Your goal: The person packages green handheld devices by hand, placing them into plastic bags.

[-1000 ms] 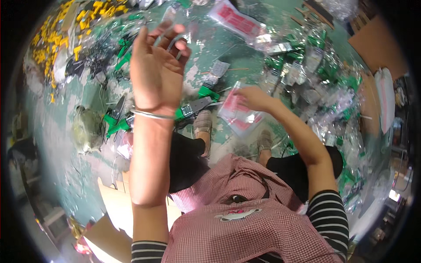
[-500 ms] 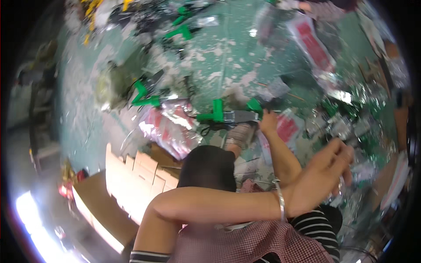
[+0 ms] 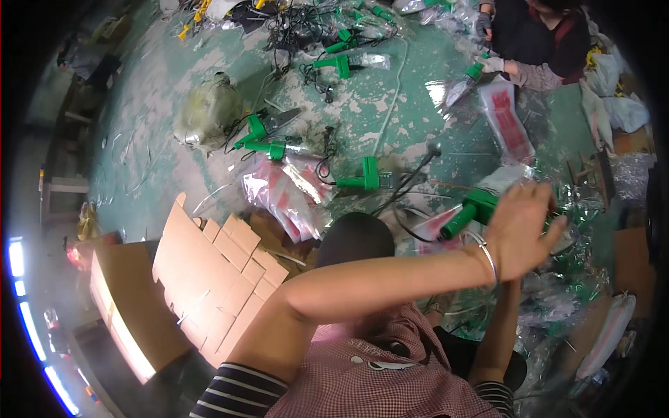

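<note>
Left hand (image 3: 523,230) crosses the body, fingers spread, grasping nothing — nearest a green-handled tool (image 3: 468,212) lying on the floor. Right hand hidden behind it (grip cannot be told). Many loose tools and clear bags (image 3: 286,195) remain unpacked.

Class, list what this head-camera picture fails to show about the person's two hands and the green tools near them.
- Right hand: hidden behind the left hand and forearm; grip unreadable.
- Left hand: raised, fingers motion-blurred; it seems to hold nothing.
- Green tool: one end covered by the left hand.
- Clear bags: contents lost to glare and rim distortion.
</note>
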`<state>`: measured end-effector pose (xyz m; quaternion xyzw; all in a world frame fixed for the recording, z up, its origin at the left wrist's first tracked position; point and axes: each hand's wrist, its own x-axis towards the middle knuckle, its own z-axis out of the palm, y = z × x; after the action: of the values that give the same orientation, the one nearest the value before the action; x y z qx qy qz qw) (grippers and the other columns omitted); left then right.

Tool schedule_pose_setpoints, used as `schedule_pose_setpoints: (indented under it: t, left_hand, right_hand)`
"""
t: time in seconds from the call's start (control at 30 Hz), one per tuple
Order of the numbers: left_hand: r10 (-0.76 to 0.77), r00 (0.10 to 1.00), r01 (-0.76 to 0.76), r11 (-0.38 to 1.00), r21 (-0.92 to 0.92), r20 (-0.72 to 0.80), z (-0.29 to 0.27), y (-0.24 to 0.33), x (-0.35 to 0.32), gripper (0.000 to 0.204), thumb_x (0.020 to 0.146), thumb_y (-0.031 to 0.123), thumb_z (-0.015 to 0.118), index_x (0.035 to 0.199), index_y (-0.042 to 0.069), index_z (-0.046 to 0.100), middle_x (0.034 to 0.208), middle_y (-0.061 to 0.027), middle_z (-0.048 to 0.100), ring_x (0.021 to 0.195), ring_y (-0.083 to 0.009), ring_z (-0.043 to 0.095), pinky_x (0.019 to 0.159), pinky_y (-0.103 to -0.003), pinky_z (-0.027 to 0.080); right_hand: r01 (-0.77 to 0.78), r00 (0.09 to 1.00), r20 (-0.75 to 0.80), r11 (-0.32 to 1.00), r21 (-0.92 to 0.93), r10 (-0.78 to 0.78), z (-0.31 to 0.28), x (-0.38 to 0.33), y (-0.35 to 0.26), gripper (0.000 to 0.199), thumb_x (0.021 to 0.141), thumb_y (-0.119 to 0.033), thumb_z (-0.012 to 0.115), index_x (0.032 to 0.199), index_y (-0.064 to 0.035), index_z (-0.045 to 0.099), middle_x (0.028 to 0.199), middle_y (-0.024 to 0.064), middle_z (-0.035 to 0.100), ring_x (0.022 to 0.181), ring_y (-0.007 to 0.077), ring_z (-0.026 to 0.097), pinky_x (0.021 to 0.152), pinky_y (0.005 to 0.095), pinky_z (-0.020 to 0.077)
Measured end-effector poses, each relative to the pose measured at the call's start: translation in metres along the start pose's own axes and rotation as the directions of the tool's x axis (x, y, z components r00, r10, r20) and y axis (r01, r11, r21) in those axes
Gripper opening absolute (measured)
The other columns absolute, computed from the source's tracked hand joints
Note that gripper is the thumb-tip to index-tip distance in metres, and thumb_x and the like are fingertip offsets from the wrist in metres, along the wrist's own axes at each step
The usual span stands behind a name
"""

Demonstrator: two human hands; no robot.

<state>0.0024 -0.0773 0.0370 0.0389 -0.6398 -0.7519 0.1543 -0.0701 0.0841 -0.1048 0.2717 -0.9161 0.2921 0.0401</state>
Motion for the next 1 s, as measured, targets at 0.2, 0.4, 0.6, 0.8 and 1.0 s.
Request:
schedule_pose_setpoints:
  t: [0.2,0.4,0.6,0.8,1.0]
  left_hand:
    - [0.450,0.879,-0.211,0.660,0.721,-0.155,-0.006,-0.005,-0.004,0.061,0.085,0.041,0.065,0.113,-0.009,0.045,0.086,-0.0222,0.060,0.086,-0.0363,0.059,0.081,-0.042,0.046]
    - [-0.278,0.796,0.307,0.951,0.036,0.539,0.024,-0.008,-0.034,0.074,0.085,0.051,0.063,0.122,-0.010,0.043,0.108,-0.0259,0.060,0.103,-0.0311,0.059,0.089,-0.038,0.045]
    - [-0.228,0.675,0.157,0.974,0.165,0.702,0.023,-0.012,-0.058,0.068,0.080,0.046,0.069,0.120,-0.005,0.047,0.108,-0.0230,0.060,0.101,-0.0307,0.058,0.089,-0.037,0.044]
    - [-0.568,0.315,0.912,0.403,-0.076,0.760,0.041,-0.011,-0.103,0.020,0.087,0.022,0.062,0.089,0.006,0.049,0.060,0.0002,0.045,0.045,-0.0087,0.044,0.039,-0.026,0.034]
    - [-0.652,0.061,0.945,-0.206,-0.254,0.756,0.047,-0.005,-0.120,0.014,0.085,0.015,0.060,0.084,0.011,0.047,0.062,0.0022,0.043,0.044,-0.0063,0.038,0.036,-0.024,0.027]
  right_hand:
    - [0.071,0.983,-0.181,0.894,0.443,0.012,-0.127,-0.038,-0.027,0.047,0.090,-0.006,0.053,0.135,0.0029,0.041,0.128,0.0131,0.052,0.118,0.0210,0.050,0.101,0.0340,0.0373]
    - [0.132,0.932,-0.332,0.989,-0.066,-0.146,-0.175,-0.051,-0.058,0.049,0.096,-0.024,0.049,0.137,0.0002,0.038,0.131,0.0158,0.052,0.119,0.0269,0.051,0.102,0.0389,0.0385]
    - [0.191,0.792,-0.284,0.222,0.956,0.540,-0.147,-0.031,-0.111,0.043,0.097,-0.034,0.047,0.125,-0.0014,0.043,0.110,0.0103,0.049,0.100,0.0199,0.052,0.091,0.0359,0.0430]
    - [-0.070,0.963,0.209,-0.590,0.804,0.171,-0.158,-0.013,0.016,0.028,0.086,-0.024,0.063,0.095,-0.0059,0.043,0.073,-0.0010,0.038,0.062,0.0081,0.038,0.061,0.0246,0.0348]
    - [-0.406,0.752,0.518,-0.332,0.851,0.408,-0.005,-0.102,0.108,0.026,0.087,-0.021,0.062,0.101,-0.0003,0.053,0.085,0.0053,0.053,0.072,0.0120,0.050,0.066,0.0249,0.0415]
